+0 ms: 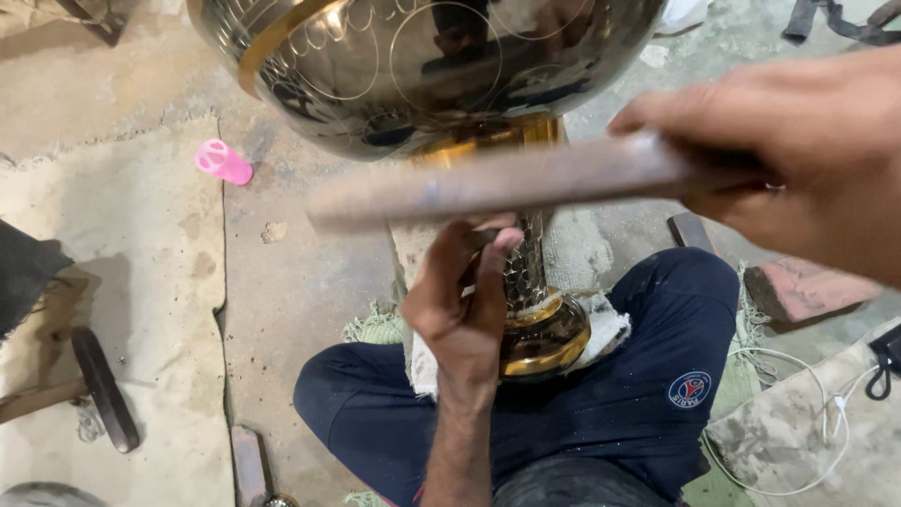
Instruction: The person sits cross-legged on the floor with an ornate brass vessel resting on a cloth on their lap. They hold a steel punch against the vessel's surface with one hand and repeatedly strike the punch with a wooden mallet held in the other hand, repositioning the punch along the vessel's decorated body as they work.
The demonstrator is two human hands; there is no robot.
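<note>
My left hand (465, 300) pinches a small tool against the brass trophy (526, 272) stem; right hand (798, 160) grips a wooden stick (507, 183) above it. Trophy looks heavy, polished, slippery; steady it at the stem.

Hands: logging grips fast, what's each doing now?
Left hand: closed on a small tool against the vase stem.
Right hand: closed on a wooden stick.

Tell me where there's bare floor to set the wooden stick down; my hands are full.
Free: the pale mat between the pink cap and the wheel-shaped tool, and the concrete strip beside it. Crowded: around the metal vessel, where the left hand, right hand and stick meet.
</note>
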